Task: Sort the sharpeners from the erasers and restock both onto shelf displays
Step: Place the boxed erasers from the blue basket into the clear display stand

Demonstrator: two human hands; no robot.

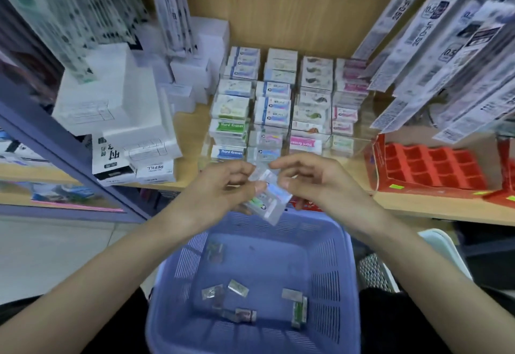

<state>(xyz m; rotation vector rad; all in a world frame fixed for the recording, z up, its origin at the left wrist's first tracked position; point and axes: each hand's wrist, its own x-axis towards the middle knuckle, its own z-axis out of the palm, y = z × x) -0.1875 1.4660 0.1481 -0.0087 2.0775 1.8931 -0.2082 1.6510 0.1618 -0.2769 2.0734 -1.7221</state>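
Left hand (pixel 223 190) and right hand (pixel 316 183) both pinched wrapped erasers (pixel 269 203) above the basket (pixel 324 256); best bet was squaring them, then slotting into the matching near row of the display (pixel 356 142).

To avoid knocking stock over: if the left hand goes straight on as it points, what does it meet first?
The left hand would likely meet the right hand, across the wrapped erasers both pinch. Depth is unclear.

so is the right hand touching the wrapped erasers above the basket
Touching. The head view shows the right hand pinching the wrapped erasers between thumb and forefinger; the left hand holds them too.
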